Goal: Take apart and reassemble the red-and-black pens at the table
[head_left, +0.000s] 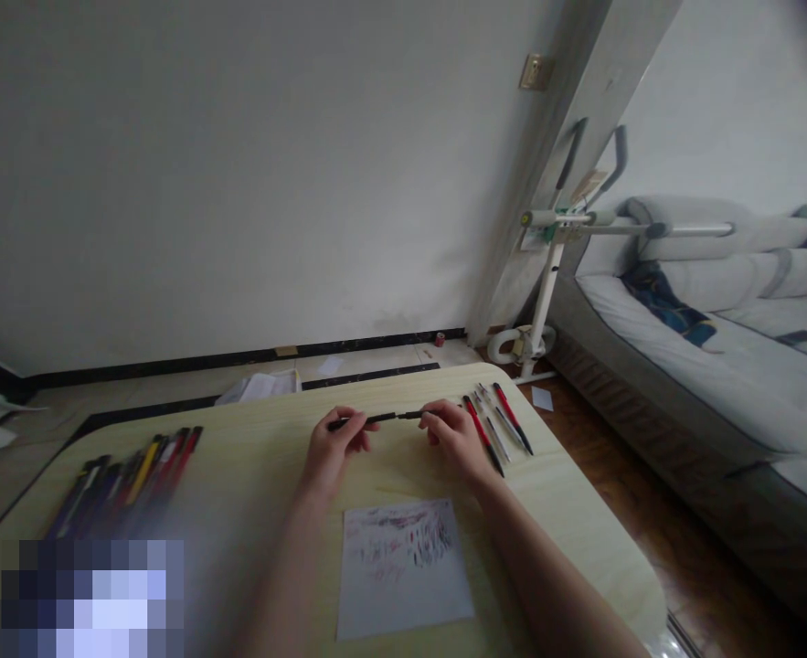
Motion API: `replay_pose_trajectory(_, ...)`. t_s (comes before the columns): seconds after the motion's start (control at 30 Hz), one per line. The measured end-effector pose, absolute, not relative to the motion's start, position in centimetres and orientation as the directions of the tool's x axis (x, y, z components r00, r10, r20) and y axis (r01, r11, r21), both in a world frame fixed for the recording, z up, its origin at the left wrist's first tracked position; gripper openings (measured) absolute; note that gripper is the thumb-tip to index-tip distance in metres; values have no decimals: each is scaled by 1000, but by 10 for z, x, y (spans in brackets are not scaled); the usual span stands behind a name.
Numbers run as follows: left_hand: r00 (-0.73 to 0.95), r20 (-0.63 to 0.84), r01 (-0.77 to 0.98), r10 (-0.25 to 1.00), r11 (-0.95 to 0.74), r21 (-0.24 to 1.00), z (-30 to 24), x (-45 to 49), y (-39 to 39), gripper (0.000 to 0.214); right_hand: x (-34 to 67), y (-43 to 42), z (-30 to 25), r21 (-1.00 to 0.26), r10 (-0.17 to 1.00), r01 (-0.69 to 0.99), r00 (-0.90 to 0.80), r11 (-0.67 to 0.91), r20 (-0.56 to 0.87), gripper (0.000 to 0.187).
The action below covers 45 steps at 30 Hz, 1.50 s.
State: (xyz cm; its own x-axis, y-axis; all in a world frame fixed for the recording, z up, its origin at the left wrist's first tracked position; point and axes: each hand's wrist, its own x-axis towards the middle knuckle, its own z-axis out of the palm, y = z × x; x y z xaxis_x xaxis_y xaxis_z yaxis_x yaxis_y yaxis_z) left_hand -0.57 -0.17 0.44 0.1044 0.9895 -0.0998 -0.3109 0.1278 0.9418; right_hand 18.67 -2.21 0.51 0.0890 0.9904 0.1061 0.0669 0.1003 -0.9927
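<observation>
My left hand (334,448) and my right hand (452,439) both pinch a black pen (386,418) held level just above the wooden table (581,512). The left fingers close on its left end, the right fingers on its right end. The pen looks split near its middle into two joined parts. A sheet of paper (403,571) covered in red and dark scribbles lies in front of my hands. A few red, white and black pens (495,422) lie in a row just right of my right hand.
A row of several coloured pens (132,475) lies at the table's left. A grey sofa (718,347) stands at the right, with a white exercise frame (546,292) by the wall corner. Papers (259,386) lie on the floor beyond the table.
</observation>
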Motion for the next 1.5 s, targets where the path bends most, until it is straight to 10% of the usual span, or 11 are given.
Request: replay_pose_trajectory(1.5, 32, -215, -575, 976, 193, 795, -6, 2, 5, 27, 178, -25, -1, -926, 984, 340, 1, 167, 178, 26)
